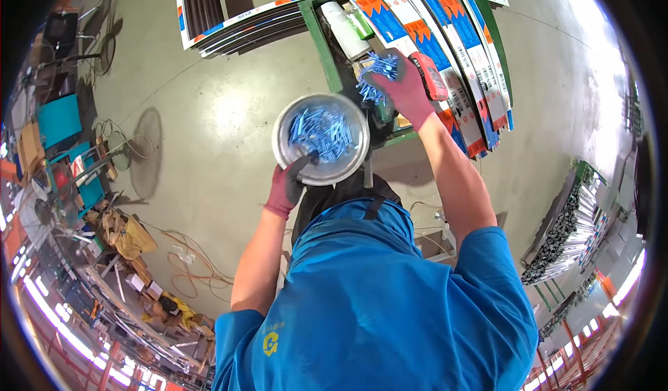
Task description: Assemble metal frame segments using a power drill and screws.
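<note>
Blue short-sleeved work shirt (396,314) fills the lower foreground. Beyond it, slim blue stick-like pieces (323,133) lie heaped inside a round silver-coloured bowl (280,140). Left hand (287,182), in a maroon glove with dark fingers, grips the bowl's near-left rim, thumb lapped over the inside edge, other fingers hidden beneath. Right hand (405,88), similarly gloved, curls around a loose bunch of the same blue pieces (374,77), ends poking out; exact finger spread partly hidden. Just beside that glove: a red boxy device (430,76); contact unclear. Around and below: green metal-framed cart (321,46), carrying a white cylinder (342,29) and long strips with blue, white and orange covering (452,32). Farther out, smooth grey floor (229,119); tangled hose (191,269) at left.
</note>
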`<action>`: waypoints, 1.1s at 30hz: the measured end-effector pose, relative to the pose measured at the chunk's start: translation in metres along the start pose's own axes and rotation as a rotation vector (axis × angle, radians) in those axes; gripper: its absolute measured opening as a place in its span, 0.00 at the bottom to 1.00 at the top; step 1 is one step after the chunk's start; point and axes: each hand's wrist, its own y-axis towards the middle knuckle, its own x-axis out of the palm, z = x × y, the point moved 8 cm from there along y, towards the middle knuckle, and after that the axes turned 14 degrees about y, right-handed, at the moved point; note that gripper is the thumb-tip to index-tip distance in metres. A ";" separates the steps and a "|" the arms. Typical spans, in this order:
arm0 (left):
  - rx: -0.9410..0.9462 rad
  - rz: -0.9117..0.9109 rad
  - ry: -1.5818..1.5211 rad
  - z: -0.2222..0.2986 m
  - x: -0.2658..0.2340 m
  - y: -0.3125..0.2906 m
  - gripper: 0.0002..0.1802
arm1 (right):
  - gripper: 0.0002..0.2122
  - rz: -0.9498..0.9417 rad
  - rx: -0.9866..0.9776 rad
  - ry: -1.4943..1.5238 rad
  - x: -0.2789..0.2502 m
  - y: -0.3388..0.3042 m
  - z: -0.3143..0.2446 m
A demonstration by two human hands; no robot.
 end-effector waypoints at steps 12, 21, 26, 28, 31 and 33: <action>-0.066 0.249 0.103 -0.061 -0.082 -0.101 0.28 | 0.33 -0.085 0.253 -1.112 0.016 0.043 0.115; -0.081 0.321 -0.031 -0.065 -0.100 -0.144 0.23 | 0.24 -0.351 0.430 -0.889 0.024 0.037 0.113; -0.178 0.391 -0.569 -0.065 -0.112 -0.163 0.24 | 0.21 -0.118 0.259 -0.675 -0.008 0.029 0.081; -0.153 0.397 -0.535 -0.073 -0.130 -0.164 0.23 | 0.21 -0.003 0.314 -0.295 -0.048 0.032 0.110; -0.154 0.393 -0.592 -0.081 -0.159 -0.184 0.24 | 0.18 -0.021 -0.024 -0.701 -0.003 0.026 0.053; -0.099 0.435 -0.661 -0.110 -0.191 -0.201 0.25 | 0.17 -0.007 0.012 -0.539 0.073 0.006 0.024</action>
